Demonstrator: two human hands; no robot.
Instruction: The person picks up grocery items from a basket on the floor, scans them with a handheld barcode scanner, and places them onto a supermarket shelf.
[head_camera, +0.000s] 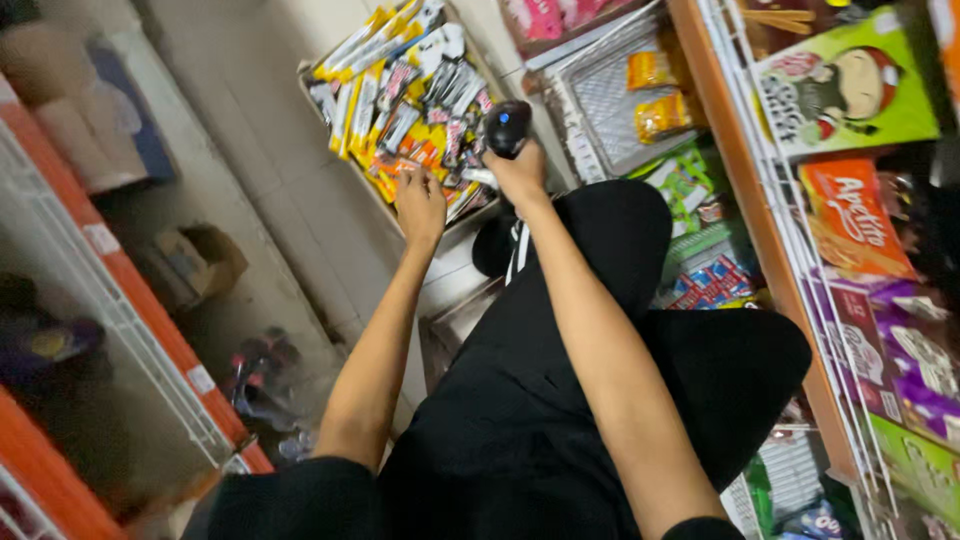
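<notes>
My right hand (520, 170) is closed around a black hand-held scanner (507, 127) with a blue button, held over a cardboard box (385, 205) on the floor. The box is full of several yellow, orange and black-and-white snack packets (405, 90). My left hand (420, 205) reaches into the near side of the box, fingers resting on the orange packets there; whether it grips one I cannot tell. My legs in black trousers (560, 400) are crouched just below the box.
Shop shelves with white wire fronts and orange edges run along the right (790, 290), stocked with snack boxes. Another orange shelf (150, 330) stands at left. A wire basket (620, 100) with yellow packets sits beside the box. A small carton (200, 262) and bottles (262, 375) lie on the floor.
</notes>
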